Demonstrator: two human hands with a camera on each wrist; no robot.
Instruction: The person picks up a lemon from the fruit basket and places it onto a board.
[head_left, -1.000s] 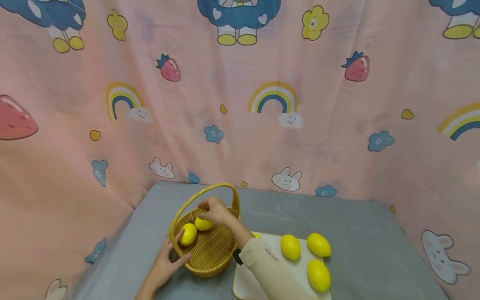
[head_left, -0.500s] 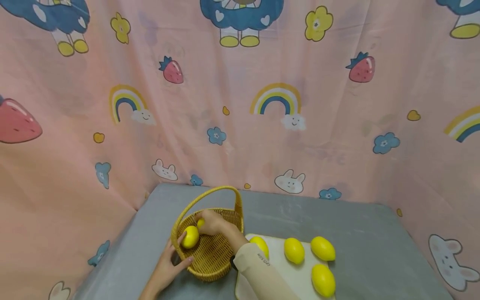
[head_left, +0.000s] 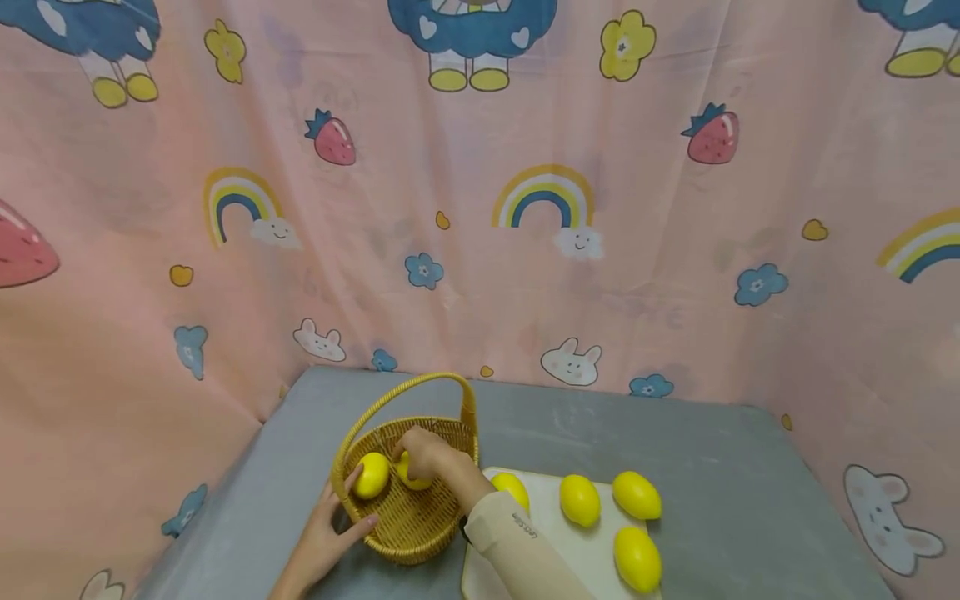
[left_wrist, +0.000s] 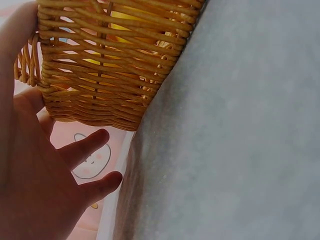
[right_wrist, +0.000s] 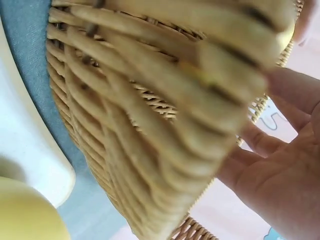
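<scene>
In the head view a wicker basket (head_left: 408, 533) with a tall handle stands on the table's left half. My left hand (head_left: 322, 533) grips its near left rim, thumb at the front and a finger beside a lemon (head_left: 371, 476). The left wrist view shows two fingers of that left hand (left_wrist: 40, 165) spread below the basket (left_wrist: 110, 60). Reaching inside, my right hand (head_left: 427, 458) holds a second lemon (head_left: 411, 477), partly covered by its fingers. Close wickerwork (right_wrist: 150, 100) hides most of that lemon in the right wrist view, beside the right hand (right_wrist: 285, 165).
A white board (head_left: 551, 542) lies right of the basket, under my right sleeve. Several lemons (head_left: 580, 500) rest on it, one at its right edge (head_left: 637, 495). The grey table (head_left: 735, 500) meets a pink patterned curtain (head_left: 465, 317) behind.
My right hand has lowered into the basket and closed round the second lemon, which sits slightly nearer the front. The left hand stays on the rim. The head view has shifted a little.
</scene>
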